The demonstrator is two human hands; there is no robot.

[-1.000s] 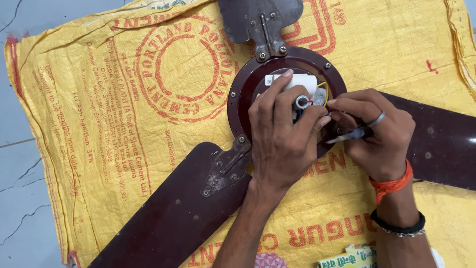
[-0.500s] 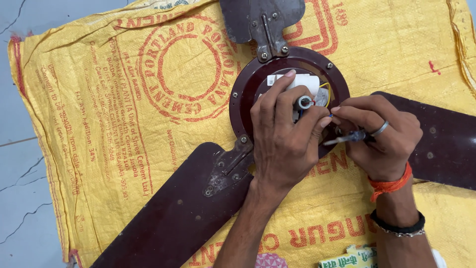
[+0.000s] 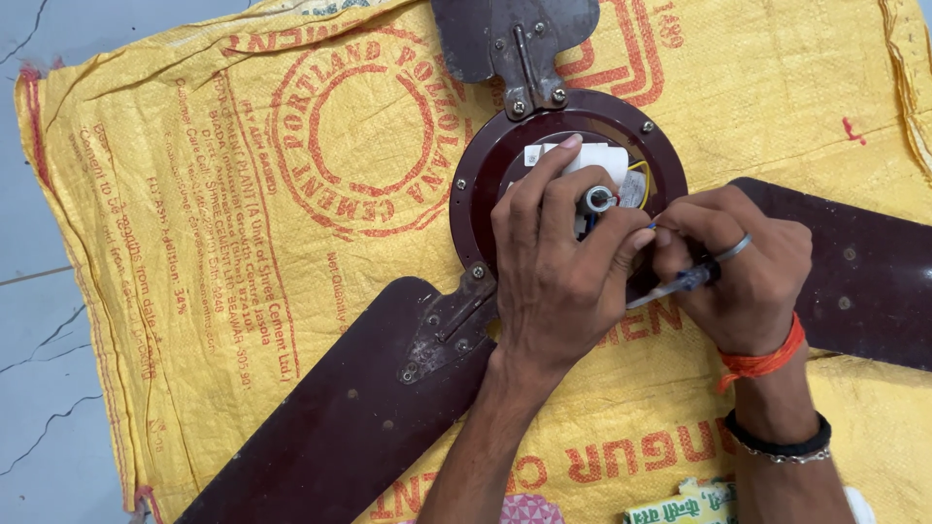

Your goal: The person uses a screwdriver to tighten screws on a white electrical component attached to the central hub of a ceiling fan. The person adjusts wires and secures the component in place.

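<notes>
Fan motor housing [image 3: 485, 165]: dark maroon, silver screws
Blades [image 3: 340, 427]: dark brown, speckled with pale spots
Capacitor [image 3: 592, 157]: white
Wires [image 3: 643, 180]: yellow, blue, red
Sack [image 3: 194, 243]: yellow weave, red print with a ring emblem
Floor [image 3: 39, 330]: pale grey, cracked
Wrist thread [image 3: 762, 361]: orange
Bracelet [image 3: 777, 442]: black
Ring [image 3: 733, 248]: silver

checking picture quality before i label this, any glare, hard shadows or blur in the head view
Head view: even, soft light, only faint shadows under the left hand and right hand; mild sheen on the dark fan blade, no harsh glare; yellow sack weave is sharp; the hands hide part of the motor hub.
</notes>
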